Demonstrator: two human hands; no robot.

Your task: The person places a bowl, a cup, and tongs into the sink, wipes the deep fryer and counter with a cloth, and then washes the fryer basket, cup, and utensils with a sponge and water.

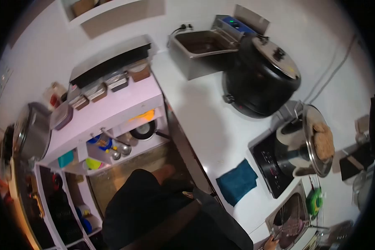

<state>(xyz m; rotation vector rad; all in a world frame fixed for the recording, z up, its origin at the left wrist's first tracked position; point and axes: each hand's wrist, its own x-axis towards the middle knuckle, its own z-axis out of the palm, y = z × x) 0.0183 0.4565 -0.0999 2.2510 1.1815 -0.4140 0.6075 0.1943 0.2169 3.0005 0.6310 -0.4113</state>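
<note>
My right hand [272, 242] shows only in part at the bottom edge, by the near side of the sink [293, 210]. Its fingers look closed around something thin that I cannot make out. Wire-like lines and a dark reddish shape show inside the sink basin, too blurred to name. My left hand is out of view. A folded teal cloth [237, 182] lies on the white counter [200, 112], left of the sink. Beyond the sink, a green bottle [316, 202] stands near the wall.
A steel pot [293, 146] with a brown cloth [323, 141] on its lid stands on a black cooktop [271, 164]. Farther back are a black lidded kettle [260, 77] and a steel fryer [202, 52]. Left, a pink shelf unit [125, 102] holds containers, ladles and a pan.
</note>
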